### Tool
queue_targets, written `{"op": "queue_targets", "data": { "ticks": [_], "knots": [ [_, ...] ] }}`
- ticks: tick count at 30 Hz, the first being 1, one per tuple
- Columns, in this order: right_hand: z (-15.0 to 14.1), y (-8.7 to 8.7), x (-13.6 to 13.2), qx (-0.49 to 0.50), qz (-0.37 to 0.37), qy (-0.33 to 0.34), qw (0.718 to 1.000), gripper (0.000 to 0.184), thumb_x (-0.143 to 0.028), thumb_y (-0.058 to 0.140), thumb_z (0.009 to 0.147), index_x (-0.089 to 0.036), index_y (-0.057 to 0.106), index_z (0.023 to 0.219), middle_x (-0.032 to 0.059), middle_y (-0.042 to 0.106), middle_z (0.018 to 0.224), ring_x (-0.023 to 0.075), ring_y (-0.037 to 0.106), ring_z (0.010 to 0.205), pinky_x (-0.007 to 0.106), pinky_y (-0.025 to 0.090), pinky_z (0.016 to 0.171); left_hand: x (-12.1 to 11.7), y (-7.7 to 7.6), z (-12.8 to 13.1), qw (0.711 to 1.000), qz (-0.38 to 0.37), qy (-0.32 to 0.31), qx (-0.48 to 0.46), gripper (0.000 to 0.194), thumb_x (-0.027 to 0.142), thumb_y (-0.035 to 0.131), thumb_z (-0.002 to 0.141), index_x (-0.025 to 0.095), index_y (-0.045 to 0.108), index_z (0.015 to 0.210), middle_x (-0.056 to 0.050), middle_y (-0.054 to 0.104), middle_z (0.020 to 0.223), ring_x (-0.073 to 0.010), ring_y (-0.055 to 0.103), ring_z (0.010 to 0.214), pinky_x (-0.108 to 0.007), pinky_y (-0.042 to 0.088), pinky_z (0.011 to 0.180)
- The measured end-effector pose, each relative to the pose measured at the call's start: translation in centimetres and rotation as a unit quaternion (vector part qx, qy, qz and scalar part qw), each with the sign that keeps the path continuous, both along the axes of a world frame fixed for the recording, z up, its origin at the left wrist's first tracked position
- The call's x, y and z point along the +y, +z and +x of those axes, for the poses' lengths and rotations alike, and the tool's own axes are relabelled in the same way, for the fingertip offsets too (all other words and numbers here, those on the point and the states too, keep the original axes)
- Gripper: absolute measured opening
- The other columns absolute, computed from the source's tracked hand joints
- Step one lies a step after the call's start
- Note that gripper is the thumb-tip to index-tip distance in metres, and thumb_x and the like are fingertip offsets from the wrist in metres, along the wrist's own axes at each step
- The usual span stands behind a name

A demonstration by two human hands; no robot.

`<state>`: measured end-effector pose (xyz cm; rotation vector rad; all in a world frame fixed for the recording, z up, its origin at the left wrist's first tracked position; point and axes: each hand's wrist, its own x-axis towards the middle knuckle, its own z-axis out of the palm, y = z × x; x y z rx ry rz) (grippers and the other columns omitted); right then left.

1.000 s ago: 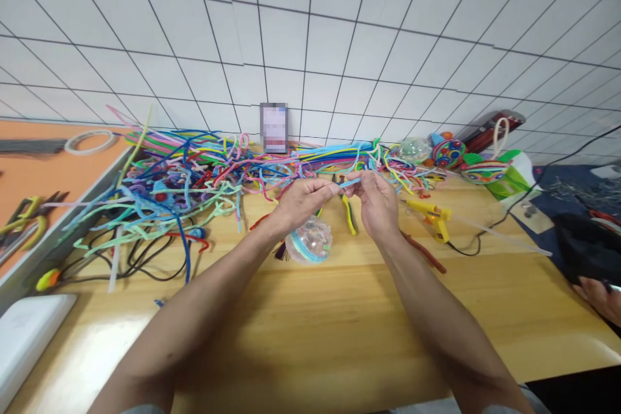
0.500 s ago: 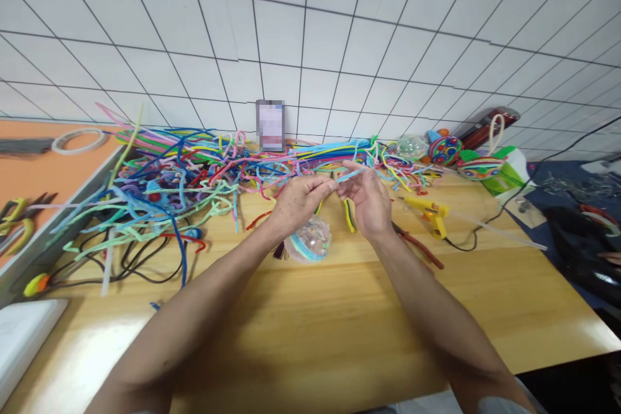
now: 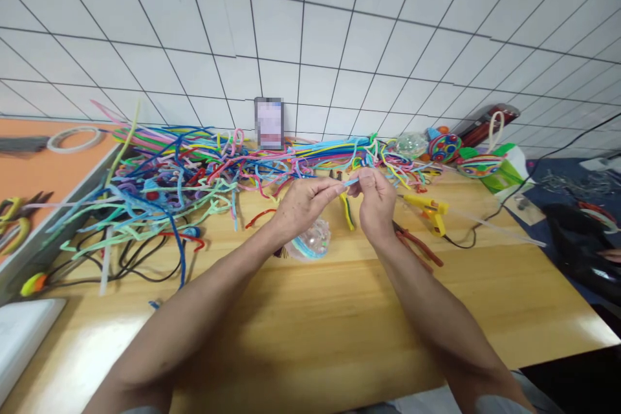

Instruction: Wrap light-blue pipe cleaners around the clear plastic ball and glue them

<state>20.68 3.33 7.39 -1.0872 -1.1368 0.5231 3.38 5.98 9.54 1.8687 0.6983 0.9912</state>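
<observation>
A light blue pipe cleaner [image 3: 351, 182] is pinched between both hands above the table. My left hand [image 3: 305, 204] grips one end of it between thumb and fingers. The fingers of my right hand [image 3: 377, 204] are closed on its other end. Below my left hand lies a clear ball [image 3: 312, 239] with a light blue band and small coloured bits; my hand covers part of it. A short yellow and green pipe cleaner [image 3: 348, 212] lies between the hands. Brown-handled pliers [image 3: 420, 244] are partly hidden behind my right wrist.
A tangle of coloured pipe cleaners [image 3: 165, 184] spreads along the left and back. A yellow glue gun [image 3: 427, 210] with a black cord lies at right. A phone [image 3: 270, 124] leans on the tiled wall. Decorated balls [image 3: 444, 148] stand at the back right; scissors [image 3: 14, 223] lie far left.
My right hand's fingers, looser and more spread before, have closed on the light blue pipe cleaner. My left hand has moved slightly right, and less of the strip shows.
</observation>
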Motion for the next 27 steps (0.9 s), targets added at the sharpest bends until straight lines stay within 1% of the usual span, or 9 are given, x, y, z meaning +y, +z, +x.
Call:
{"op": "queue_targets", "data": {
  "ticks": [3, 7, 9, 12, 17, 19, 22, 24, 27],
  "knots": [
    [0.6, -0.3, 0.2, -0.058, -0.002, 0.000, 0.998, 0.053, -0.072, 0.067, 0.100, -0.023, 0.072, 0.079, -0.0015, 0.066, 0.068, 0.0142, 0.060, 0.065, 0.029, 0.048, 0.065, 0.1, -0.1, -0.1, 1.000, 0.007, 0.017, 0.019, 0.036, 0.045, 0.061, 0.103, 0.019, 0.085, 0.096, -0.001, 0.085, 0.093, -0.0188, 0.074, 0.086, -0.026, 0.053, 0.082],
    [0.4, -1.0, 0.8, 0.042, -0.028, 0.113, 0.992, 0.055, -0.078, 0.070, 0.093, -0.024, 0.075, 0.090, -0.0004, 0.071, 0.080, 0.0143, 0.061, 0.064, 0.029, 0.051, 0.062, 0.2, -0.4, -0.1, 0.999, -0.007, 0.032, 0.027, 0.039, 0.047, 0.061, 0.103, 0.018, 0.084, 0.092, 0.000, 0.081, 0.084, -0.0166, 0.069, 0.077, -0.026, 0.049, 0.077],
    [0.1, -1.2, 0.9, 0.059, -0.028, 0.131, 0.989, 0.052, -0.075, 0.077, 0.089, -0.023, 0.077, 0.091, -0.0011, 0.069, 0.078, 0.0135, 0.060, 0.064, 0.028, 0.051, 0.062, 0.3, -0.5, -0.1, 0.999, -0.014, 0.031, 0.026, 0.040, 0.048, 0.060, 0.103, 0.018, 0.083, 0.090, 0.000, 0.079, 0.083, -0.0168, 0.068, 0.078, -0.027, 0.049, 0.080],
    [-0.2, -1.3, 0.9, 0.032, -0.017, 0.106, 0.994, 0.050, -0.071, 0.082, 0.088, -0.022, 0.078, 0.079, -0.0022, 0.065, 0.067, 0.0127, 0.058, 0.062, 0.027, 0.049, 0.061, 0.4, -0.4, -0.3, 1.000, -0.023, 0.002, 0.020, 0.040, 0.050, 0.060, 0.103, 0.018, 0.079, 0.087, -0.001, 0.078, 0.085, -0.0171, 0.069, 0.084, -0.027, 0.049, 0.085],
    [0.9, -0.6, 1.2, 0.051, -0.042, 0.061, 0.996, 0.054, -0.075, 0.083, 0.082, -0.021, 0.076, 0.077, -0.0013, 0.067, 0.067, 0.0123, 0.060, 0.059, 0.026, 0.049, 0.057, 1.1, 0.5, -1.2, 0.995, -0.061, -0.035, 0.076, 0.049, 0.057, 0.058, 0.100, 0.018, 0.060, 0.070, 0.005, 0.050, 0.062, -0.0105, 0.041, 0.058, -0.024, 0.034, 0.059],
    [1.5, -0.4, 1.5, 0.060, -0.047, 0.039, 0.996, 0.054, -0.074, 0.084, 0.082, -0.021, 0.074, 0.076, -0.0016, 0.067, 0.067, 0.0117, 0.060, 0.058, 0.026, 0.049, 0.056, 1.3, 0.8, -1.5, 0.994, -0.069, -0.030, 0.084, 0.048, 0.057, 0.059, 0.098, 0.019, 0.054, 0.068, 0.005, 0.044, 0.062, -0.0101, 0.037, 0.059, -0.024, 0.031, 0.058],
    [1.8, -0.2, 1.8, 0.065, -0.036, 0.017, 0.997, 0.054, -0.074, 0.085, 0.082, -0.021, 0.072, 0.076, -0.0020, 0.066, 0.066, 0.0112, 0.060, 0.058, 0.025, 0.049, 0.055, 1.3, 0.9, -1.4, 0.995, -0.060, -0.012, 0.078, 0.047, 0.057, 0.060, 0.096, 0.019, 0.055, 0.069, 0.005, 0.041, 0.064, -0.0108, 0.036, 0.063, -0.025, 0.028, 0.060],
    [1.8, -0.1, 1.7, 0.079, -0.027, 0.022, 0.996, 0.055, -0.075, 0.085, 0.080, -0.022, 0.072, 0.076, -0.0025, 0.065, 0.065, 0.0111, 0.059, 0.058, 0.025, 0.048, 0.054, 1.2, 0.8, -1.2, 0.995, -0.065, -0.021, 0.079, 0.046, 0.058, 0.059, 0.095, 0.018, 0.059, 0.072, 0.005, 0.039, 0.065, -0.0111, 0.035, 0.064, -0.025, 0.027, 0.060],
    [1.2, -0.2, 1.5, 0.096, -0.036, 0.091, 0.991, 0.057, -0.079, 0.083, 0.080, -0.023, 0.074, 0.087, -0.0031, 0.066, 0.067, 0.0116, 0.059, 0.057, 0.025, 0.049, 0.054, 1.1, 0.7, -1.1, 0.994, -0.079, -0.035, 0.069, 0.048, 0.060, 0.060, 0.095, 0.019, 0.059, 0.072, 0.005, 0.037, 0.065, -0.0110, 0.033, 0.063, -0.026, 0.026, 0.059]
  ]
}}
